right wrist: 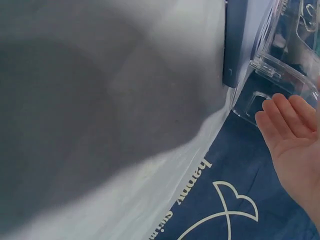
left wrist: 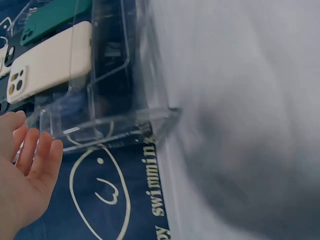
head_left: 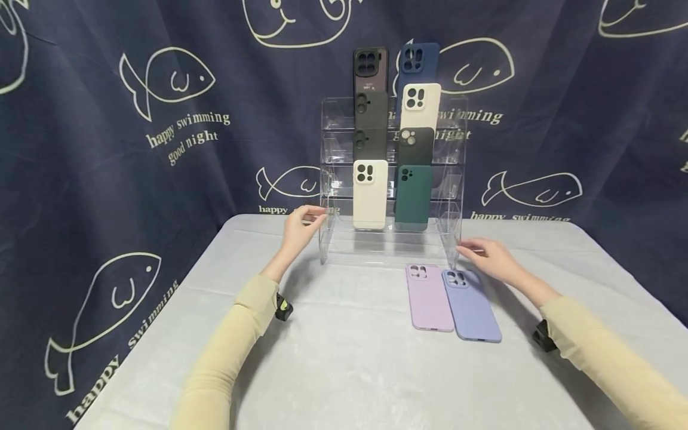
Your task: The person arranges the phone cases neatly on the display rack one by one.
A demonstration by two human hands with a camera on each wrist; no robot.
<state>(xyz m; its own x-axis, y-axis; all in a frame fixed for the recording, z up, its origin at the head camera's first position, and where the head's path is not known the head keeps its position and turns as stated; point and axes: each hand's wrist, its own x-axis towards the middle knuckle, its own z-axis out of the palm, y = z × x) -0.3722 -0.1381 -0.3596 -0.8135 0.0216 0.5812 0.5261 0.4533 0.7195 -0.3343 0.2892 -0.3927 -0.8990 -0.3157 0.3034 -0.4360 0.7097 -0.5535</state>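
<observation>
A clear acrylic tiered stand [head_left: 344,242] stands on the table, with phone cases leaning in two columns. My left hand [head_left: 303,227] is at its left side, fingertips at the edge; in the left wrist view the fingers are loosely bent near the clear side panel [left wrist: 100,127]. My right hand [head_left: 491,258] reaches its lower right corner with fairly straight fingers, also seen in the right wrist view beside the clear plastic. Whether either hand presses the stand, I cannot tell. A white case [head_left: 370,200] and a green case [head_left: 413,200] occupy the front tier.
A lilac case [head_left: 431,301] and a periwinkle case [head_left: 473,310] lie flat before the stand's right half. Behind, black, white and blue cases [head_left: 430,51] rise up the tiers. A navy fish-print curtain [head_left: 242,137] hangs behind the light-cloth table [head_left: 344,370].
</observation>
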